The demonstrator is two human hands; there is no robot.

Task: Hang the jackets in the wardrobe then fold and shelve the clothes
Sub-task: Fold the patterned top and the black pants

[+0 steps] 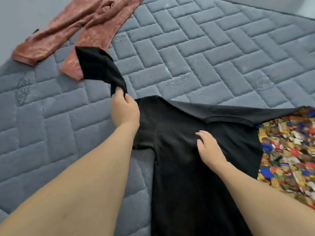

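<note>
Mostly flat black shirt (pixel 187 167), sleeve (pixel 100 68) lifted

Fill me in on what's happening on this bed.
A person is folding a black shirt spread on a grey quilted mattress. The left hand pinches the shirt's sleeve and lifts it, while the right hand rests flat on the shirt's body. Rust-coloured trousers lie at the far left, and a multicoloured patterned cloth lies at the right.
</note>
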